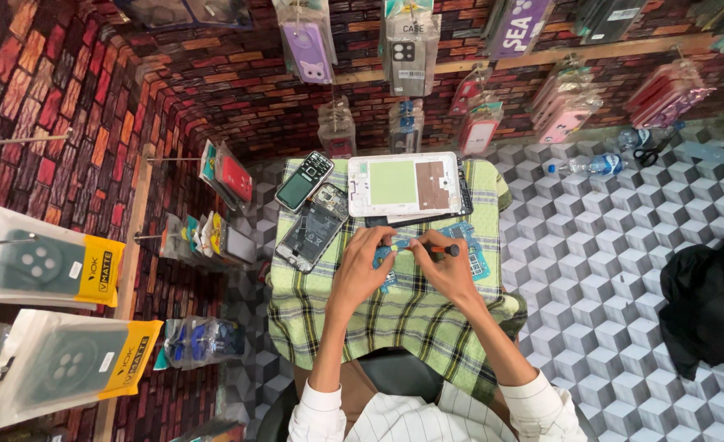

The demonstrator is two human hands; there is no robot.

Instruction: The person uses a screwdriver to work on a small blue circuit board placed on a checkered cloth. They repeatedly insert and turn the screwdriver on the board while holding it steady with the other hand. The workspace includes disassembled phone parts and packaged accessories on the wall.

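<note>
Head view: on the worktop [329,327], draped in green checked cloth, the left hand [362,274] pinches a small blue circuit board [394,250] near the centre; the right hand [448,270] grips a thin screwdriver [437,249]. A white tablet frame [403,184] lies at the far edge.

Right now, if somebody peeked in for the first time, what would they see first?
Probably the two hands in the middle, the left hand steadying a small blue circuit board while the right hand holds a screwdriver to it, over a green checked cloth. Just above lies an opened white tablet, with opened phones on its left.
</note>
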